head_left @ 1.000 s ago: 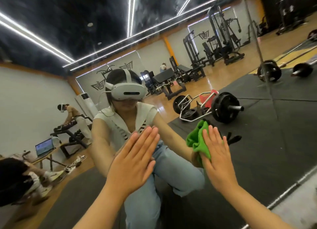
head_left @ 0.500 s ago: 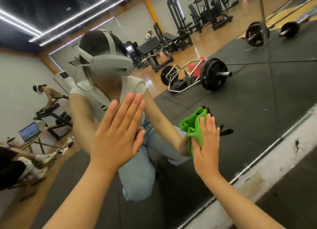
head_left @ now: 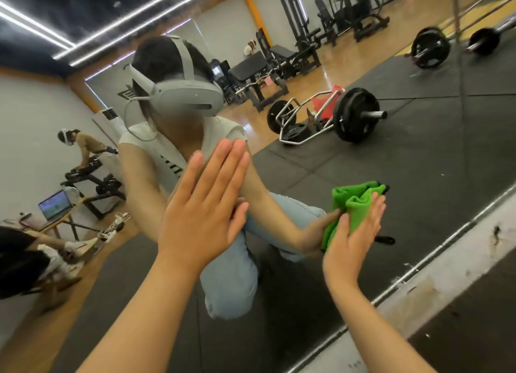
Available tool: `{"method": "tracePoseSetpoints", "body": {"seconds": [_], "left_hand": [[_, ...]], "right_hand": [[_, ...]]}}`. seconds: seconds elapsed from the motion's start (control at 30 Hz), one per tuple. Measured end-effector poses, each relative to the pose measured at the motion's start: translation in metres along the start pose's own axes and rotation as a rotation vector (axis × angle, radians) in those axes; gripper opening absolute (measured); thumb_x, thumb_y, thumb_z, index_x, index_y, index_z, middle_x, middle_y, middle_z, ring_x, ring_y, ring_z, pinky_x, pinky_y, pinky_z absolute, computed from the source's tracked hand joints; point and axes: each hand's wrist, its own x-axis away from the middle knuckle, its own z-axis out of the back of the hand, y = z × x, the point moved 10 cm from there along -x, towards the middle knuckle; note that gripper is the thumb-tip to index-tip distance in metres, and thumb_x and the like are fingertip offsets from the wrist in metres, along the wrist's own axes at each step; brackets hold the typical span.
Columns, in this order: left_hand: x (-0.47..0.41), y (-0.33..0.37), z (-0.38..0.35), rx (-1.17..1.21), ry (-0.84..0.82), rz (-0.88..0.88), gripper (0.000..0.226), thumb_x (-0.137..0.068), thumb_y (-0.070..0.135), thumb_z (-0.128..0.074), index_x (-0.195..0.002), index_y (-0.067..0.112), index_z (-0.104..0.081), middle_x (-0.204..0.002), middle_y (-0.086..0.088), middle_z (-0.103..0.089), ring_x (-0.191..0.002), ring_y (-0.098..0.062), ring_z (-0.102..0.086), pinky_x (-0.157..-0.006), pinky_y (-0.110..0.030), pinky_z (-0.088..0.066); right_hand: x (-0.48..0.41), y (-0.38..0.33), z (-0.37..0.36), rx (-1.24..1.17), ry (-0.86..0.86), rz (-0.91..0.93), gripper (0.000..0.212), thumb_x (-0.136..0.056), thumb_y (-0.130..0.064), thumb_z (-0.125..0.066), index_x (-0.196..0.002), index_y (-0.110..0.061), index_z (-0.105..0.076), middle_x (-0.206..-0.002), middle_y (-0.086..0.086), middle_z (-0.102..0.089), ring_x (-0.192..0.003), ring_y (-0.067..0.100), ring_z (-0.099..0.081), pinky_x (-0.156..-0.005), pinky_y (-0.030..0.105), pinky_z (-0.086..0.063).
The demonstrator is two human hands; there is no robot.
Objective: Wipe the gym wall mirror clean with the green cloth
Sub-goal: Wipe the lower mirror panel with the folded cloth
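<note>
The gym wall mirror fills nearly the whole view, reflecting black floor mats, a loaded barbell and the kneeling person in a grey headset. Its lower edge runs diagonally at the bottom right, above a pale wall strip.

The left hand is pressed flat against the glass, fingers fully straightened and close together, thumb out to the side, holding nothing.

The right hand lies lower and to the right, near the mirror's bottom edge, with its fingers extended and its palm pinning the green cloth against the glass. The cloth is bunched, its folds sticking out above and to the left of the fingertips, touching its own reflection.
</note>
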Motion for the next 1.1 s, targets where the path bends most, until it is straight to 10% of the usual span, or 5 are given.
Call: {"method": "tracePoseSetpoints", "body": {"seconds": [0.3,0.53,1.1], "left_hand": [[0.000,0.001,0.001,0.024,0.003,0.004,0.066,-0.103,0.034,-0.036,-0.158,0.003,-0.018,-0.165,-0.014,-0.016,-0.153,-0.028,-0.014,-0.124,-0.046,-0.011],[0.001,0.001,0.001,0.020,0.015,0.003,0.063,-0.104,0.034,-0.034,-0.157,0.003,-0.020,-0.165,-0.013,-0.018,-0.152,-0.028,-0.017,-0.124,-0.047,-0.013],[0.001,0.001,0.002,0.021,0.019,-0.002,0.065,-0.103,0.034,-0.038,-0.157,0.002,-0.021,-0.164,-0.013,-0.012,-0.152,-0.029,-0.016,-0.124,-0.045,-0.009]], "right_hand": [[0.029,0.024,0.001,0.086,-0.085,0.042,0.061,-0.098,-0.040,-0.028,-0.155,-0.030,-0.008,-0.166,-0.007,-0.003,-0.152,0.001,0.004,-0.122,0.023,0.006],[0.074,0.064,0.004,0.056,-0.123,-0.103,0.066,-0.097,-0.034,-0.035,-0.153,-0.032,0.000,-0.163,-0.013,0.004,-0.147,-0.008,0.010,-0.126,0.046,-0.005],[0.060,0.095,0.022,0.011,-0.050,-0.296,0.072,-0.097,-0.033,-0.035,-0.159,-0.017,-0.002,-0.167,0.001,0.001,-0.153,0.013,0.001,-0.125,0.034,0.001]]}}
